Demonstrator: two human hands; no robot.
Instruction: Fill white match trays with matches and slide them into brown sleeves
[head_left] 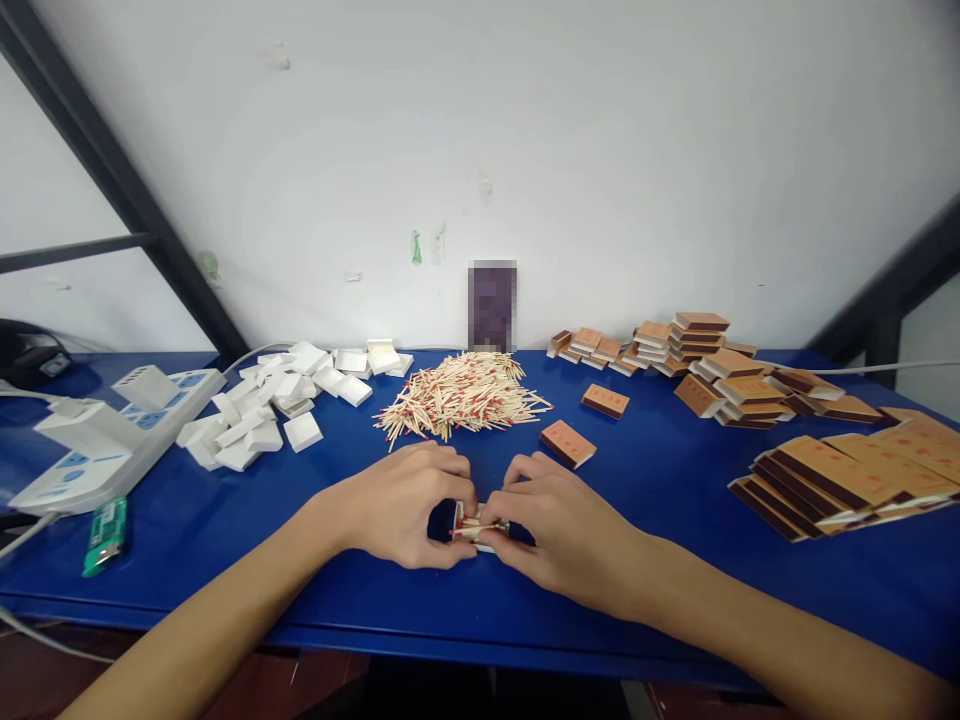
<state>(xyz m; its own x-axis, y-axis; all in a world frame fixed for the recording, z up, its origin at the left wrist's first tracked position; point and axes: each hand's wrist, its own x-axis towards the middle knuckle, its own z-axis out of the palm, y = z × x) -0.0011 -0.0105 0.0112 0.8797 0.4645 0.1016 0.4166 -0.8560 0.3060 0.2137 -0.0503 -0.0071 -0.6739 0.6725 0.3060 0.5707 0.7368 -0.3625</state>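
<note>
A small white matchbox tray [491, 541] lies on the blue table in front of me, with red-tipped matches [469, 526] inside it. My left hand [409, 505] grips the tray's left end between thumb and fingers. From the other side, my right hand [562, 525] has its thumb and finger closed on the matches in the tray; its fingertips partly cover them. Just beyond my hands is a large heap of loose matches [465, 395]. Two closed brown matchboxes, one nearer [568, 443] and one farther [605, 400], lie right of the heap.
Several white empty trays [262, 405] are piled at the left, beside a white power strip [112, 450] and a green lighter [106, 535]. Stacked matchboxes [739, 385] and flat brown sleeves [847, 480] occupy the right. A white wall [600, 180] stands behind the table.
</note>
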